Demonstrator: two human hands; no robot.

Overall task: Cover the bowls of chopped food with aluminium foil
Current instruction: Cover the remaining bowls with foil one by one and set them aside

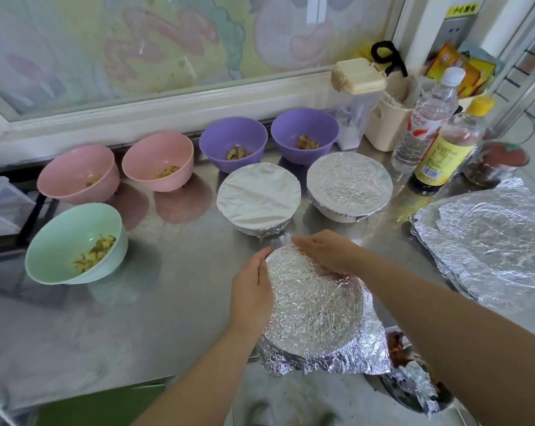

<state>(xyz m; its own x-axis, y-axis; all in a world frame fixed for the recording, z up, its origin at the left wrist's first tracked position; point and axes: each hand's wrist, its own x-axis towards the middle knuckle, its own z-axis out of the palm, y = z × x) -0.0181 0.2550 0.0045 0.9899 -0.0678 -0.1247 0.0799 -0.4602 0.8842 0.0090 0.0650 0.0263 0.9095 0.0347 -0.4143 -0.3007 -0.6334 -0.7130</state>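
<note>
A foil-covered bowl (313,305) stands at the near edge of the steel counter (174,290). My left hand (252,290) presses the foil against its left side. My right hand (327,250) cups the far rim, fingers curved over the foil. Loose foil hangs ragged at the bowl's near and right sides. Behind it sit two more covered bowls, one smooth-topped (258,199) and one crinkled (349,186). Five uncovered bowls hold chopped food: a green bowl (72,244), two pink bowls (75,173) (160,161) and two purple bowls (232,144) (304,133).
A stack of foil sheets (487,241) lies at the right. Bottles (426,121) (450,146), a jar (493,164) and a beige container (386,124) crowd the back right corner. A foil-lined bin (413,382) sits below the counter's near edge. A window frame (167,106) backs the counter.
</note>
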